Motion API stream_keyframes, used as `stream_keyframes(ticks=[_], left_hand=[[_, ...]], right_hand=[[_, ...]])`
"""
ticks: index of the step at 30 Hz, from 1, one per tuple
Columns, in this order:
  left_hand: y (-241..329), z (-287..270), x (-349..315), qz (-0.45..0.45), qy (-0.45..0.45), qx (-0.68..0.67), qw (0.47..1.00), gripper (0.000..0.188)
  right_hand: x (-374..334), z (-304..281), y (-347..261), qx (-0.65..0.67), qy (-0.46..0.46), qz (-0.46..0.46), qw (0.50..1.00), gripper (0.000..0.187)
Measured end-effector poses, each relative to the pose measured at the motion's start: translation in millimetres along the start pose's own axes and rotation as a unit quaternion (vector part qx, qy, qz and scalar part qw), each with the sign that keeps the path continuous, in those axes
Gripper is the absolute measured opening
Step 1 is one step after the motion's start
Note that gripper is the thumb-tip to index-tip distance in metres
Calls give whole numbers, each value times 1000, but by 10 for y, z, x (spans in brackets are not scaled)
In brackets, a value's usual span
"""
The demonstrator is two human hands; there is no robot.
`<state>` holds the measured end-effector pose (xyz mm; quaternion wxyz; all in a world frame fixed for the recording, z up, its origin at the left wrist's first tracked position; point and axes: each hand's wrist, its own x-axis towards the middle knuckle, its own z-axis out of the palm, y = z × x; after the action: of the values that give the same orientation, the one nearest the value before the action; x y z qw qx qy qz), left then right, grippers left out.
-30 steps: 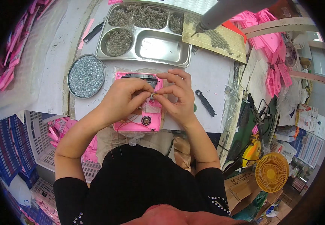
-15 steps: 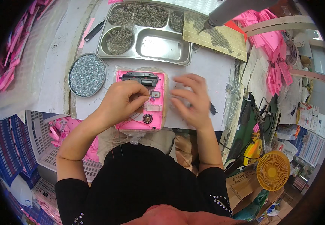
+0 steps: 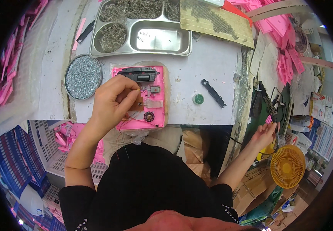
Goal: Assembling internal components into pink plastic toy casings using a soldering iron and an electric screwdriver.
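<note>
A pink plastic housing point(image 3: 159, 115) lies in front of me, with a black module point(image 3: 141, 74), a small metal part point(image 3: 155, 89) and a round black part point(image 3: 149, 116) inside. Thin wires point(image 3: 123, 131) trail over its near edge. My left hand point(image 3: 116, 101) hovers over the left side of the housing, thumb and forefinger pinched together; what they hold is too small to make out. Far to the right, my right hand point(image 3: 264, 135) is closed at the lower end of a soldering iron point(image 3: 268, 101) in a dark coiled holder.
A steel compartment tray point(image 3: 141, 52) of springs and a cardboard sheet point(image 3: 228, 34) stand at the back. Left is a round dish of small screws point(image 3: 82, 77). Right of the housing lie a small green-filled pot point(image 3: 198, 99) and a black strip point(image 3: 213, 93). A yellow fan point(image 3: 287, 166) stands lower right.
My right hand has swung from beside the housing out to the soldering iron, uncovering the green pot and black strip. My left hand has pulled back slightly from the small metal part, still pinched.
</note>
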<state>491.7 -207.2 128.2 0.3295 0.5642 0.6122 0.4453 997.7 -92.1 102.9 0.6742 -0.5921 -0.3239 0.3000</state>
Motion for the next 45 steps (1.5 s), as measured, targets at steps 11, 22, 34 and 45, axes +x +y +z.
stream_keyframes(ticks=[11,22,34,45], left_hand=[[-143,362,56,146,52,236,959,19],[-179,457,70,140,44,258,955,19],[-172,435,72,134,38,262,955,19],[-183,448,65,134,41,261,955,20]], right_hand=[[-379,-303,-369,169,22,-8,985,16],[-1913,1085,146,-8,-475,25,879,30],[-1958,1333,145,-79,-509,-82,853,29],[-1984,1374,215,-66,-527,-168,831,30]])
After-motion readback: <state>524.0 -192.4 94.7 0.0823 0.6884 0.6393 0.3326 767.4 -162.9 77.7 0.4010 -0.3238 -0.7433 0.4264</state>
